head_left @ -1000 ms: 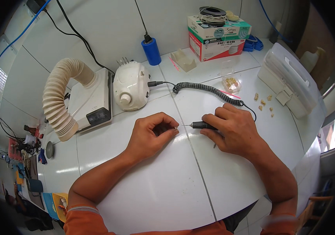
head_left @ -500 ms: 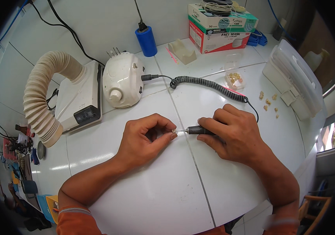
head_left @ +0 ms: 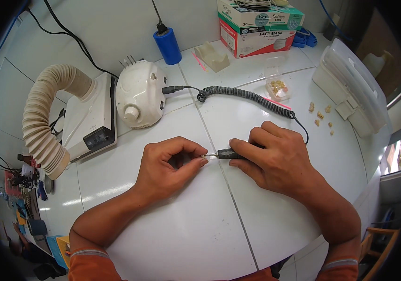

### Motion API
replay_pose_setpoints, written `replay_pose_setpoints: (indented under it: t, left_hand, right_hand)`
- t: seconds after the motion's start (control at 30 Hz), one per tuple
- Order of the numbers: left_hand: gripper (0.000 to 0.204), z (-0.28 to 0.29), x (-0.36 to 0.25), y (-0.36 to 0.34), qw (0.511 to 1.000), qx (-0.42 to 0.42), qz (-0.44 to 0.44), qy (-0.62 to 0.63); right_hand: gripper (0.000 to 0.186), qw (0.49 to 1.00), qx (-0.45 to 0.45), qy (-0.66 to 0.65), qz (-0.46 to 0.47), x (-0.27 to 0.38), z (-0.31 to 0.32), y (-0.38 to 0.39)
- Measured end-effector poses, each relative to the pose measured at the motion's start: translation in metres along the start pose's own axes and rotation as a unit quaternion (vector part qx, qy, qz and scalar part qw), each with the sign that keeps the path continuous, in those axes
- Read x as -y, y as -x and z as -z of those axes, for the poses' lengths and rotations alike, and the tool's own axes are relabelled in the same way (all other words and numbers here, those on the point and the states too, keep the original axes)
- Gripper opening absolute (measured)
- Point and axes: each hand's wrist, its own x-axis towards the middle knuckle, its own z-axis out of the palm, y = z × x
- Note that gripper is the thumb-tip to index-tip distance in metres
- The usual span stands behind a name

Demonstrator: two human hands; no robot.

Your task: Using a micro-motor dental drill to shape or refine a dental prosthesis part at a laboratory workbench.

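Observation:
My left hand (head_left: 172, 161) pinches a small pale piece between thumb and forefinger; the fingertips cover most of it, so its kind cannot be told. My right hand (head_left: 275, 157) is closed around a rotary handpiece (head_left: 227, 154) with a dark grip. From the handpiece a thin metal shank points left, its tip right at the piece by my left fingertips. Beyond my hands stands a white control unit (head_left: 139, 96), with several burs upright on its top. A coiled black cord (head_left: 242, 94) runs from this unit toward the right.
A dust extractor with a ribbed hose (head_left: 36, 112) stands at the left. Several yellowish bits (head_left: 320, 114) lie at the right, near a small clear box (head_left: 278, 89) of similar bits and a lidded plastic case (head_left: 345, 91). Mask boxes (head_left: 256, 37) and a blue cylinder (head_left: 167, 47) stand behind.
The whole view has shifted slightly, so the table things sit a little further left. Both hands keep their grips, with the handpiece tip still at the pale piece.

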Motion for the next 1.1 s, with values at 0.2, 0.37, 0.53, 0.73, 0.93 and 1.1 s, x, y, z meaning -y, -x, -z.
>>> replay_pose_setpoints:
  t: [0.2, 0.37, 0.53, 0.73, 0.93, 1.1]
  left_hand:
    - [0.012, 0.001, 0.002, 0.001, 1.0, 0.006, -0.017, 0.004]
    - [0.013, 0.001, 0.001, 0.001, 1.0, 0.017, -0.024, 0.001]
    - [0.012, -0.003, 0.005, 0.001, 0.999, 0.007, -0.044, 0.007]
    - [0.014, -0.002, 0.002, 0.001, 1.0, 0.022, -0.02, 0.008]
    - [0.014, -0.002, 0.005, 0.001, 0.999, 0.02, -0.032, 0.009]
    - [0.011, -0.001, 0.006, 0.003, 0.999, 0.022, -0.011, 0.03]
  right_hand:
    - [0.023, 1.0, 0.0, -0.001, -0.005, 0.004, -0.001, 0.001]
    - [0.022, 1.0, 0.019, -0.012, -0.01, 0.004, 0.002, 0.003]
    - [0.022, 0.999, 0.028, -0.02, -0.022, 0.001, 0.004, 0.005]
    - [0.02, 0.999, 0.029, -0.029, -0.026, 0.0, 0.004, 0.009]
    - [0.02, 0.999, 0.005, -0.03, -0.019, -0.001, -0.004, 0.012]
    - [0.019, 0.999, 0.018, -0.033, -0.02, 0.003, 0.0, 0.01]
